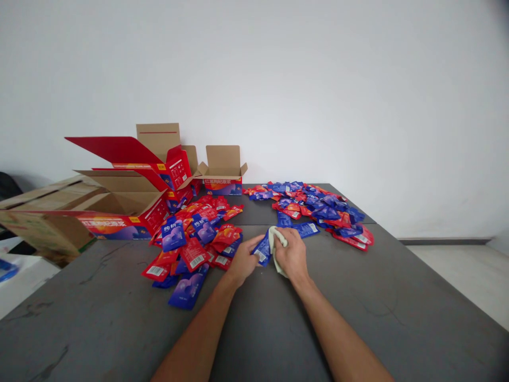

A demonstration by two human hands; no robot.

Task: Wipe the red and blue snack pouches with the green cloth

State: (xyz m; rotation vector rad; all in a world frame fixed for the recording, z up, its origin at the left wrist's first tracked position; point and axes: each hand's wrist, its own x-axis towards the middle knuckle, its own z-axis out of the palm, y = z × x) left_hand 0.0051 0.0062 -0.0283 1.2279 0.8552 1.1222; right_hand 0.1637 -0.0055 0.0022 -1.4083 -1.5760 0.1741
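Observation:
Just above the dark table, my left hand [243,261] is closed on the edge of a blue pouch [263,251]. My right hand [292,252] grips a pale cloth [275,236], which lies against the right part of that pouch and hides it in part. Left of my hands is a heap of red and blue pouches [196,253], several with white barcode labels. Beyond my right hand spreads a second pile of red and blue pouches [318,206]. One blue pouch [307,229] lies flat right behind my right hand.
Open red cartons [119,225] stand at the left, stacked at the back with their flaps up. Another open carton [223,187] is against the wall. Brown cardboard boxes [43,228] sit beyond the table's left edge. The grey table [358,307] ends at the right.

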